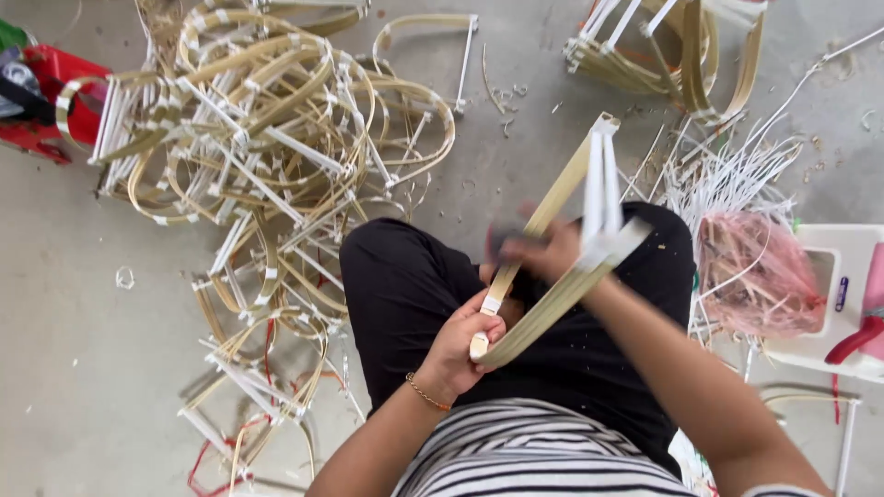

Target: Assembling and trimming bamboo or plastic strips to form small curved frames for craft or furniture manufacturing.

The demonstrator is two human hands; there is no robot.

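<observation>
I sit on the floor with black-trousered knees drawn up. My left hand [463,345] grips the lower end of a bent bamboo strip frame [552,204] with white sticks taped across it. My right hand [543,250], blurred by motion, is closed on the frame's middle, where the white sticks [600,193] meet the strips. The frame rises from my lap toward the upper right. A thin bracelet circles my left wrist.
A big pile of bent bamboo-and-white-stick frames [267,138] covers the concrete floor to the left and ahead. More frames [672,51] lie at top right. Loose white sticks [727,170], a pink bag of strips [760,276] and a white tray [852,304] are at right. A red object [41,101] sits far left.
</observation>
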